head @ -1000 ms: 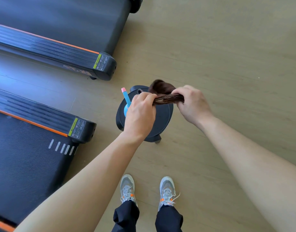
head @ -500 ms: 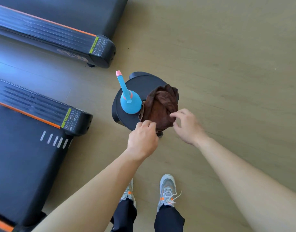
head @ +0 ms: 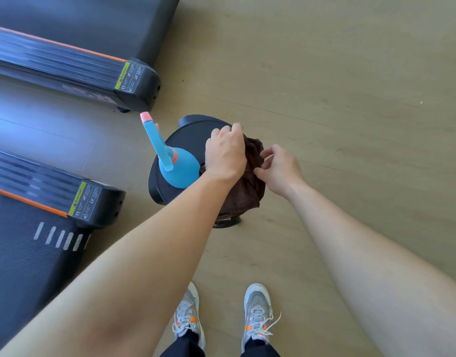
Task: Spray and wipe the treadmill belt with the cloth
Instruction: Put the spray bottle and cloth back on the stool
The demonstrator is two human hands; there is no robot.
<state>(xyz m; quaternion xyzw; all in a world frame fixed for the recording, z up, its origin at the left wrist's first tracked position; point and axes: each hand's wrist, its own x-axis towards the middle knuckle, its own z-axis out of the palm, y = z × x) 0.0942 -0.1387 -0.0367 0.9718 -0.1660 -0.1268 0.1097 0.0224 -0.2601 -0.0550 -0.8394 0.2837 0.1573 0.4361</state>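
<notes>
Pale wood floor (head: 324,73), black stool (head: 193,140): left fingers (head: 234,128) clutch the brown cloth (head: 250,191), right fingers (head: 270,150) apart.

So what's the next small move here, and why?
Probably grip the brown cloth with the right hand and lift it off the black stool, freeing the left hand for the blue spray bottle beside it: both hands are at the cloth, the bottle stands untouched.

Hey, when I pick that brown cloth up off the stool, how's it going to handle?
Probably floppy: the brown cloth lies crumpled and hangs over the edge of the stool. Likely light, and its soft-looking nap should grip rather than slip.
</notes>
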